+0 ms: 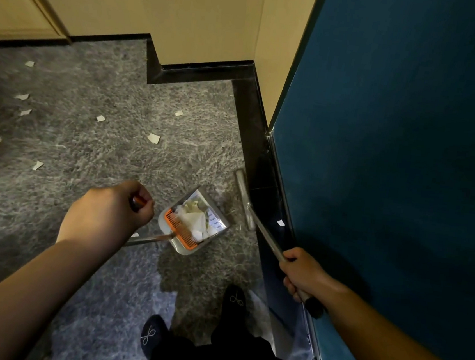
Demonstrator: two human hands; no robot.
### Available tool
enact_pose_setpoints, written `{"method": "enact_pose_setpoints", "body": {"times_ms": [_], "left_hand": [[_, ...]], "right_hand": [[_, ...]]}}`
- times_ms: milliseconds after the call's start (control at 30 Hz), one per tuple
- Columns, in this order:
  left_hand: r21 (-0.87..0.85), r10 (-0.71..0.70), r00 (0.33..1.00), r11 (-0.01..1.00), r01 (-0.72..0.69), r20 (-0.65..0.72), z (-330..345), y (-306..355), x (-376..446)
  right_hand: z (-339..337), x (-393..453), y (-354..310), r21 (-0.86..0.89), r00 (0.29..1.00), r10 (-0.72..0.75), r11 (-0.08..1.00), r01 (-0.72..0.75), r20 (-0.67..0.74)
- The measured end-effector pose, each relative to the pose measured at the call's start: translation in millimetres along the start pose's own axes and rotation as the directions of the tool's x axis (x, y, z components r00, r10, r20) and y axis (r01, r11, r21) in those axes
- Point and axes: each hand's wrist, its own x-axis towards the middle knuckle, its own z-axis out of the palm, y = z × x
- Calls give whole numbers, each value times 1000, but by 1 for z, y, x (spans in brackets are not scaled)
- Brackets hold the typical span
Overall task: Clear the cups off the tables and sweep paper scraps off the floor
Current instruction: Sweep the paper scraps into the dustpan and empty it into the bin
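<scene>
Between our hands, the dustpan [196, 222] already holds paper; left hand [109, 213] grips its handle, right hand [303, 271] grips the broom [260, 229]. We judge sweeping under way: scraps [153, 138] lie well beyond the left hand, so next reach there.

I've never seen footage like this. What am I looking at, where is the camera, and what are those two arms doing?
No machine here: the camera sits on a person's head, looking down, so you see their own arms and dark slippers.

The left hand grips the orange-tipped handle of a long-handled grey dustpan with an orange comb edge, which already holds crumpled white paper.

The right hand holds the metal handle of a broom, whose head rests by the dark skirting next to a blue panel.

Small torn white paper scraps lie scattered over the grey carpet, mostly to the left; one more lies on the dark strip near the broom head.
</scene>
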Motion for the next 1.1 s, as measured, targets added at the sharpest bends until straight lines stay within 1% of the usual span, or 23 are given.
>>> {"method": "enact_pose_setpoints", "body": {"times_ms": [67,233,333,400,500,600,667,733,800,867,967,1100], "left_hand": [[8,-5,1000,1000,5,-10,0,2,0],[-48,-28,1000,998,28,5,-2,7,-3],[-74,-43,999,996,42,-7,-2,6,-6],[-92,-65,998,994,64,-11,-3,5,-7],[-116,-100,995,988,98,-17,-5,4,-8],[-128,-115,993,985,111,-25,-5,4,-7],[-125,-129,991,984,125,-29,-6,2,-6],[-115,-127,991,986,122,-37,-6,1,-6],[-108,-131,991,986,126,-36,-7,0,-7],[-102,-145,989,985,141,-31,-8,-2,-8],[-97,-168,985,982,164,-41,-12,-9,-7],[-92,-194,980,978,189,-50,-18,-22,-8]], "right_hand": [[-4,2,1,-9,1000,1,1000,-2,-30],[-19,11,5,-73,994,52,996,-59,-95],[-26,22,2,-145,989,109,982,-123,-101],[-28,31,-3,-170,988,117,976,-134,-104],[-28,42,-14,-201,994,71,976,-87,-88],[-27,52,-23,-198,999,42,979,-40,4],[-23,55,-27,-131,997,33,991,-24,69],[-17,55,-30,-51,994,16,999,-11,106],[-10,52,-33,4,995,-2,1000,2,101],[-4,49,-38,17,995,-21,1000,19,102],[0,41,-53,-18,990,-70,997,72,122],[0,35,-72,-71,990,-107,991,114,94]]}}
